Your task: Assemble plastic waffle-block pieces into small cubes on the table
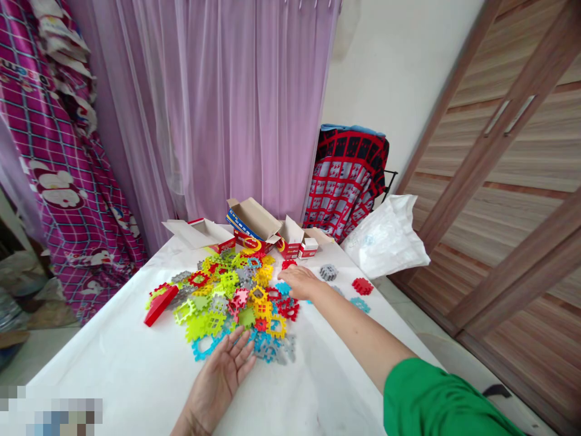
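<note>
A heap of plastic interlocking gear-edged pieces in lime, yellow, red, blue and grey lies on the white-covered table. My left hand rests palm up at the heap's near edge, fingers spread and nothing in it. By the heap's right side, my right hand reaches out with fingers extended over a blue piece; whether it touches that piece I cannot tell. Set apart to the right are grey pieces, red pieces and blue pieces. Another red piece lies just beyond my right hand.
Opened cardboard boxes line the table's far edge. A red lid-like item leans at the heap's left. The white plastic bag bulges at the right edge. Purple curtains hang behind; a wooden wardrobe stands right.
</note>
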The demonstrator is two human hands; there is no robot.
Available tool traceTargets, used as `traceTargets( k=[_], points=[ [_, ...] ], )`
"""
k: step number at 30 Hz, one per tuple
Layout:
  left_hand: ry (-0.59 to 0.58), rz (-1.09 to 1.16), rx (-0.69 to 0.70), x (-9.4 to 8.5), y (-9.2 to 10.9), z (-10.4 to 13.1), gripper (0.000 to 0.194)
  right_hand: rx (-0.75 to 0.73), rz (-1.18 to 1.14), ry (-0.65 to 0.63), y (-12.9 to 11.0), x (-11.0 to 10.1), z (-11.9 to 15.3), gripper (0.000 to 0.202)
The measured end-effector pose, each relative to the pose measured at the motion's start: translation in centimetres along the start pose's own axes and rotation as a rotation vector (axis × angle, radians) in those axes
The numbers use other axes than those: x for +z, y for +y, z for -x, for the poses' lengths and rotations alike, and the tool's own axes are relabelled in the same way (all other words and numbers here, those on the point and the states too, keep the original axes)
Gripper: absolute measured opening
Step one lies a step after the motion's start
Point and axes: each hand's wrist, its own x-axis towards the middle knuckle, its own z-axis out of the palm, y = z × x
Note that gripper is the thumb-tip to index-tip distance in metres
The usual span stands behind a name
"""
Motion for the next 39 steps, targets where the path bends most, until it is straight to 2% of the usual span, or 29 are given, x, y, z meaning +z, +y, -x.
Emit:
traceTargets(
  k=[2, 5, 10, 13, 17, 20, 23, 25, 27, 30, 33, 39],
  points=[
    [0.009, 0.012, -0.015, 0.0, -0.1, 0.0, 0.031, -0.026, 0.08, -0.094, -0.4, -0.1, -1.7, 0.061],
    [0.009, 0.019, -0.025, -0.1, -0.3, -0.1, 0.028, -0.031, 0.145, -0.168, -0.8, 0.2, -3.3, 0.067],
    [0.02, 0.021, -0.039, -0.1, -0.5, -0.2, 0.025, -0.046, 0.167, -0.206, -0.7, 0.9, -4.4, 0.074],
    [0.019, 0.021, -0.038, 0.0, -0.5, -0.2, 0.025, -0.046, 0.189, -0.225, -0.6, 1.1, -4.6, 0.071],
    [0.019, 0.028, -0.043, -0.1, -0.4, -0.2, 0.025, -0.06, 0.184, -0.211, -0.8, 0.2, -4.2, 0.063],
    [0.011, 0.039, -0.039, -0.1, -0.3, -0.2, 0.03, -0.083, 0.161, -0.147, -0.8, -1.0, -2.5, 0.054],
    [-0.01, 0.041, -0.036, 0.0, -0.2, -0.2, 0.037, -0.066, 0.116, -0.073, -0.7, -0.9, 1.0, 0.041],
    [-0.007, 0.037, -0.04, 0.0, -0.2, -0.2, 0.037, -0.045, 0.085, -0.042, -0.6, 0.2, 3.7, 0.036],
    [-0.005, 0.031, -0.04, 0.0, -0.2, -0.2, 0.036, -0.001, 0.061, -0.068, -0.4, 1.8, 6.3, 0.033],
    [-0.006, 0.026, -0.03, 0.0, -0.1, -0.3, 0.037, 0.087, -0.004, -0.072, -0.1, 4.1, 9.0, 0.044],
    [0.0, 0.02, -0.014, 0.2, 0.0, -0.2, 0.038, 0.145, -0.089, -0.033, 0.5, 5.3, 10.4, 0.056],
    [0.003, 0.015, -0.02, 0.6, 0.0, 0.1, 0.038, 0.151, -0.111, -0.054, 1.5, 5.4, 10.7, 0.049]
  ],
)
